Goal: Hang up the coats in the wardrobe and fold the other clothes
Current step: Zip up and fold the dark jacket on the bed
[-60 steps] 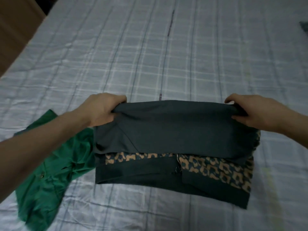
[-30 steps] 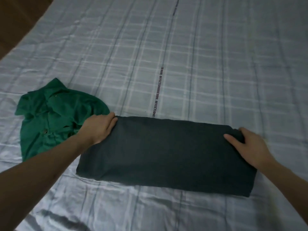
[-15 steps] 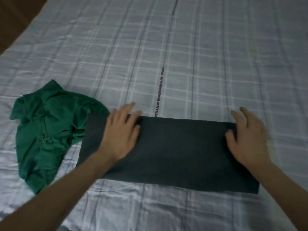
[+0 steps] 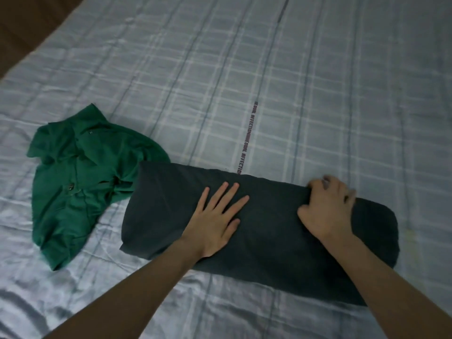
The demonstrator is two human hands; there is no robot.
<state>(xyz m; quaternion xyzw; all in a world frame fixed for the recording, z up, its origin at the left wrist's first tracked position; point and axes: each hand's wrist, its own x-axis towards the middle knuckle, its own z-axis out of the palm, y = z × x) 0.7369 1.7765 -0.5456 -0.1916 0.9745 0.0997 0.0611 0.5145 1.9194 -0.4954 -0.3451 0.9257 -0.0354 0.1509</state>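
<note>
On the bed (image 4: 318,94), left hand (image 4: 217,218) presses flat, fingers spread, on the dark folded garment (image 4: 269,241); right hand (image 4: 327,209) apparently grips its far edge. Fold toward the left, edges aligned.

My left hand (image 4: 217,223) and right hand (image 4: 327,211) were bare, with no rings or gloves. Both forearms were uncovered too. No sleeve reached into view on either side.
</note>
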